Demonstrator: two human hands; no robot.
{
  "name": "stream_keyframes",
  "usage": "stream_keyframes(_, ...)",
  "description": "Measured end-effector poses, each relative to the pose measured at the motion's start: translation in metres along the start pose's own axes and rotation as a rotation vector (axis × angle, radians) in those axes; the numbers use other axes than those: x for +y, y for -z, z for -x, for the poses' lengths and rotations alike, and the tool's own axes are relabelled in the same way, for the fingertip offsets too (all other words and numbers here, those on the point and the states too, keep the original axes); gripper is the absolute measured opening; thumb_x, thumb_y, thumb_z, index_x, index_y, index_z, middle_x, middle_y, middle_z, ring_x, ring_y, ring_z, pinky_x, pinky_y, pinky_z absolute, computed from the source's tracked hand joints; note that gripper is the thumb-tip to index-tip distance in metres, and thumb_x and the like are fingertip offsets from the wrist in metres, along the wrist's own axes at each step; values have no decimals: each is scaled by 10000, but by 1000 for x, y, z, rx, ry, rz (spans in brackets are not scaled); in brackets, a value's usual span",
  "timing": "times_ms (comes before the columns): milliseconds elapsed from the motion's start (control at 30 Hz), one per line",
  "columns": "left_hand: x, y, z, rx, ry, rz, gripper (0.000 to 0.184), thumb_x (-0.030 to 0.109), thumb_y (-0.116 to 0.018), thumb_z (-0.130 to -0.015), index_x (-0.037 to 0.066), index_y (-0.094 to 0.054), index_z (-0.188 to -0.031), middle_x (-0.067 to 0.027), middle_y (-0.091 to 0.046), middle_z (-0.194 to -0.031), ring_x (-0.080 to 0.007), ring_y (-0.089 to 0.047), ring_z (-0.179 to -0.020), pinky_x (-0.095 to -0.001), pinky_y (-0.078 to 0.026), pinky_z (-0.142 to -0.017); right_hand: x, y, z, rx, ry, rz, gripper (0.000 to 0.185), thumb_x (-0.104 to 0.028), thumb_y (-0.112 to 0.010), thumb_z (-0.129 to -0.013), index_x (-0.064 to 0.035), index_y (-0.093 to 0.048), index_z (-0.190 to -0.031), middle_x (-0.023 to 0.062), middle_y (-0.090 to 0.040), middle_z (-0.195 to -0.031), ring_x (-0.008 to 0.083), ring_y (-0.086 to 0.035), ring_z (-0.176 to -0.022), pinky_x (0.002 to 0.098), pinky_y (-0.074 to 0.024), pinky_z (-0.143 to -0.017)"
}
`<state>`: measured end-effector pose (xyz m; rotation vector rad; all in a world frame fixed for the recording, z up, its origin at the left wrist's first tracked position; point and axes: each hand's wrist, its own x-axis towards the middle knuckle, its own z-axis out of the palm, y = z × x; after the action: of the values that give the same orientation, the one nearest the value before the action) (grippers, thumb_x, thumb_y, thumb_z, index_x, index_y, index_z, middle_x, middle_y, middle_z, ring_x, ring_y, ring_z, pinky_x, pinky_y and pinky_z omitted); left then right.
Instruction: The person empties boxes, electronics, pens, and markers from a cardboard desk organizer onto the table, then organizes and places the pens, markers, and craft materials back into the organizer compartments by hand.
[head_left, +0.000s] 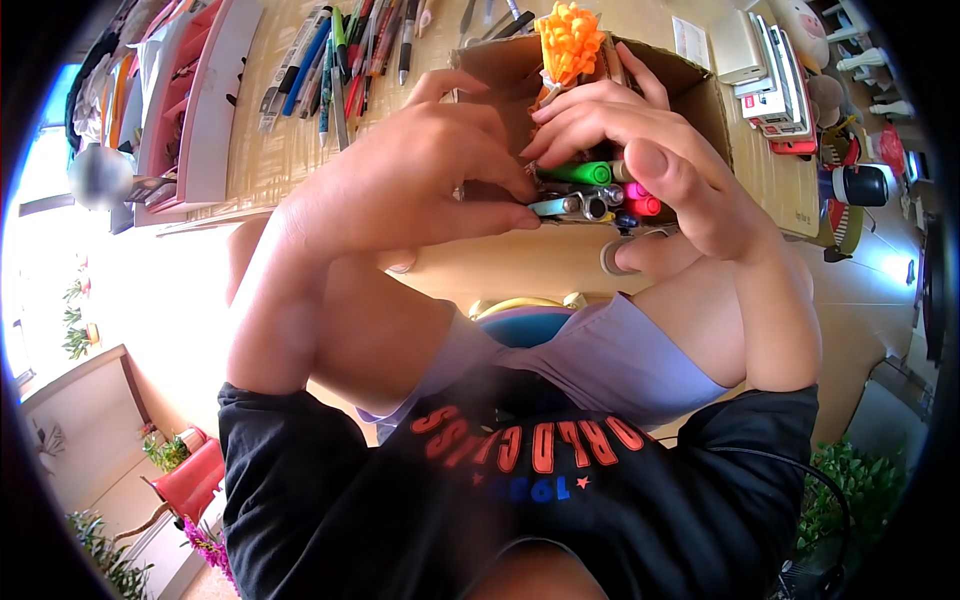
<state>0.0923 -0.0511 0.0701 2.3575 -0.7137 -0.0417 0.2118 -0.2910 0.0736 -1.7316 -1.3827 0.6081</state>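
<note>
A cardboard box [690, 85] stands at the table's front edge with pens and markers inside. At its front lie a green marker [585, 173], pink markers [642, 200] and a light-blue pen [556, 207]. My left hand [430, 160] reaches in from the left, thumb and fingers curled together beside the pen ends; what they pinch is hidden. My right hand [660, 135] arches over the box, fingers stretched out and thumb apart above the markers. Its fingertips are close to the stem of an orange, flower-like bunch [570, 45] that rises at the back.
Several loose pens and markers [335, 70] lie on the table at the left, beside a pink and white shelf unit [205, 100]. Right of the box are small stacked boxes [775, 90] and a dark cylindrical item [860, 185]. My legs are below the table edge.
</note>
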Motion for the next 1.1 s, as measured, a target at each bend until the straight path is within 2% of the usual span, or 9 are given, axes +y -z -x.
stream_keyframes(100,1,0,1,-19,18,-16,187,231,-831,-868,80,-810,-975,-33,-743,-866,-180,-673,-918,-499,-279,-1192,4,-2,2,26,40,33,841,-699,-212,-1039,-26,-677,-1234,138,-717,-1193,290,-580,-1322,534,-1,-1270)
stream_keyframes(200,2,-1,2,-24,19,-83,217,271,-833,-868,84,-810,-977,-33,-722,-836,-183,-663,-911,-505,-269,-1189,1,-1,2,-27,-19,-10,897,-742,-175,-1031,-23,-621,-1328,150,-717,-1204,278,-596,-1293,529,8,-1271)
stream_keyframes(300,6,-1,1,-23,11,-160,255,304,-845,-853,84,-807,-976,-46,-695,-818,-197,-648,-895,-504,-275,-1177,2,1,2,-55,-2,7,887,-731,-173,-1033,-21,-573,-1381,151,-722,-1211,267,-609,-1269,528,15,-1270)
stream_keyframes(600,7,-10,0,-13,1,-116,335,326,-857,-843,46,-778,-1010,-80,-669,-856,-243,-622,-895,-419,-332,-1110,4,1,1,-34,28,39,836,-691,-225,-1029,-20,-696,-1194,144,-667,-1230,282,-546,-1310,524,-22,-1263)
stream_keyframes(767,8,-13,-1,-14,34,-82,347,316,-845,-862,30,-763,-1040,-81,-681,-883,-238,-620,-924,-410,-333,-1085,0,1,0,-32,8,47,822,-687,-241,-1030,-24,-696,-1202,139,-671,-1218,283,-554,-1290,512,-32,-1262)
stream_keyframes(900,10,-10,-1,-37,16,-60,270,247,-804,-897,33,-764,-1057,-86,-707,-926,-235,-629,-944,-406,-327,-1082,1,1,1,-30,6,29,801,-678,-263,-1031,-29,-698,-1205,135,-683,-1211,276,-555,-1292,506,-32,-1265)
stream_keyframes(1100,0,-11,1,-67,-15,-85,213,185,-747,-918,39,-768,-1072,-80,-731,-958,-244,-636,-979,-417,-331,-1076,5,0,0,-26,49,19,787,-663,-280,-1032,-20,-636,-1313,129,-718,-1220,256,-579,-1283,515,-25,-1267)
